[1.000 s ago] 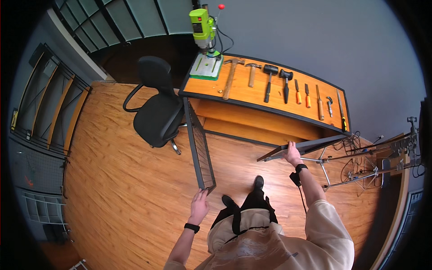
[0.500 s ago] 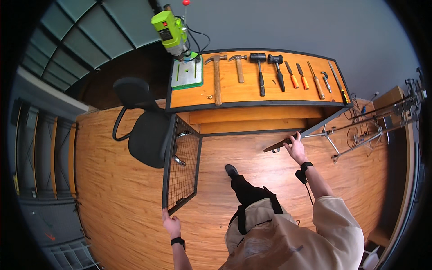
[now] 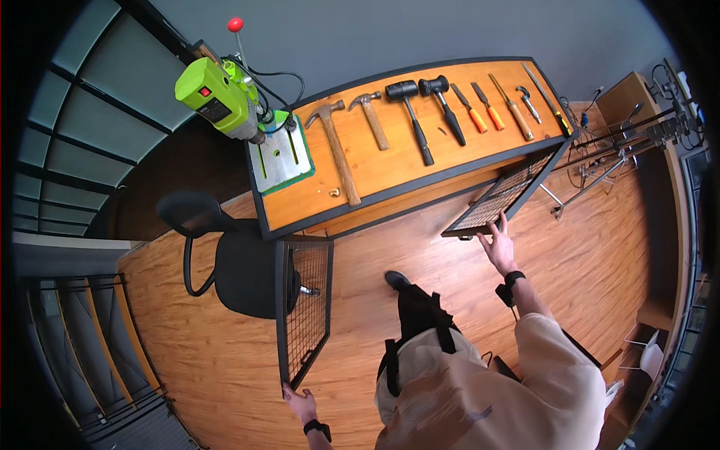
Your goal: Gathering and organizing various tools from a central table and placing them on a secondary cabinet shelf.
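My left hand (image 3: 301, 406) grips the outer corner of the left mesh door (image 3: 306, 315), a black-framed wire grid swung well out from the workbench. My right hand (image 3: 498, 248) has its fingers over the free edge of the right mesh door (image 3: 501, 199), which stands partly open at the bench's right end. Both doors belong to the black-framed workbench (image 3: 420, 174) with an orange wooden top. Between them a wooden shelf (image 3: 337, 225) shows below the top, partly hidden.
A green drill press (image 3: 217, 97) stands at the bench's left end. Claw hammers (image 3: 341, 154), mallets (image 3: 411, 120), chisels (image 3: 488, 106) and a saw (image 3: 547, 99) lie along the top. A black chair (image 3: 247, 266) sits behind the left door; metal stands (image 3: 600, 165) are far right.
The view has turned and come closer to the bench. The right door has swung with my right hand, and its mesh now shows. My left hand stays at the left door's corner.
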The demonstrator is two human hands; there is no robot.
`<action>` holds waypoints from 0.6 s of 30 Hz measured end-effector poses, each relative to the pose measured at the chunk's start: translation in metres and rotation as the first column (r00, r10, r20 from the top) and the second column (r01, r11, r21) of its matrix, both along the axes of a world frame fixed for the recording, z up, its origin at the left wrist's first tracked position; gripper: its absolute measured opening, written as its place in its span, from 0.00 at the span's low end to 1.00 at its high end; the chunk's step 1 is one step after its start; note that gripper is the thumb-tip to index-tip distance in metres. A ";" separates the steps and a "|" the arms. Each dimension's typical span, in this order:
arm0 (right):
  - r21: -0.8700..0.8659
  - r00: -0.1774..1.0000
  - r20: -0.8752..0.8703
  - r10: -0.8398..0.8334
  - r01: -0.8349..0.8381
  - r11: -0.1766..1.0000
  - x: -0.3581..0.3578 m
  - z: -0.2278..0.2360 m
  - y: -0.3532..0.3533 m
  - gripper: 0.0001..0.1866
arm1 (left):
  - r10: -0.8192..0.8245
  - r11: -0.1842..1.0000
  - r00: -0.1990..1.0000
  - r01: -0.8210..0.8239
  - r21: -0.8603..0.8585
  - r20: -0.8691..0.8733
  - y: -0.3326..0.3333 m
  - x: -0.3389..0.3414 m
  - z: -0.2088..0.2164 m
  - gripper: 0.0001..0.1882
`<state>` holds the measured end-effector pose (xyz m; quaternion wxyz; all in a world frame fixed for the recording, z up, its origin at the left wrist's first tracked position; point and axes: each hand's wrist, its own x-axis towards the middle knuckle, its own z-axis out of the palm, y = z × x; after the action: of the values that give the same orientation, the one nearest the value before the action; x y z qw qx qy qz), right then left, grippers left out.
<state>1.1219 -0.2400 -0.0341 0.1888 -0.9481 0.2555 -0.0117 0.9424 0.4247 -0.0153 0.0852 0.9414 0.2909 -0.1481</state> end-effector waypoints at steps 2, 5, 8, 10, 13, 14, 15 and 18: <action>-0.002 0.999 -0.005 -0.033 0.033 0.999 0.000 0.002 0.002 0.24 | 0.022 0.999 1.000 -0.022 -0.042 0.012 0.010 0.007 -0.002 0.38; -0.048 0.999 -0.031 -0.036 0.034 0.998 0.000 0.008 0.011 0.25 | -0.010 1.000 0.999 0.011 -0.013 0.030 0.018 0.016 0.002 0.37; -0.092 1.000 0.020 -0.005 0.006 0.996 -0.013 0.013 0.030 0.25 | -0.059 0.998 0.996 0.060 -0.015 0.062 0.027 0.017 0.010 0.35; -0.109 0.997 0.045 0.060 -0.055 0.993 -0.032 0.015 0.048 0.25 | -0.053 0.999 0.999 0.053 -0.006 0.001 0.045 0.014 -0.007 0.36; -0.040 0.996 0.081 -0.026 0.029 0.999 -0.079 0.015 0.102 0.24 | -0.343 0.931 0.908 0.295 0.215 0.241 0.065 -0.003 -0.023 0.30; -0.007 0.993 0.109 -0.048 0.049 0.999 -0.098 0.016 0.121 0.22 | -0.373 0.922 0.892 0.325 0.212 0.255 0.078 -0.012 -0.030 0.30; -0.012 0.989 0.122 -0.085 0.087 0.996 -0.120 0.016 0.142 0.22 | -0.384 0.922 0.910 0.370 0.113 0.156 0.095 -0.021 -0.036 0.34; 0.038 0.998 0.013 -0.065 0.064 0.997 -0.202 0.009 0.203 0.17 | -0.490 0.868 0.869 0.493 -0.058 0.067 0.112 -0.017 -0.015 0.38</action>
<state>0.9203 -0.0373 -0.0250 0.2079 -0.9355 0.2849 -0.0196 0.9252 0.5372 -0.0301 0.0863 0.9840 0.0341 -0.1519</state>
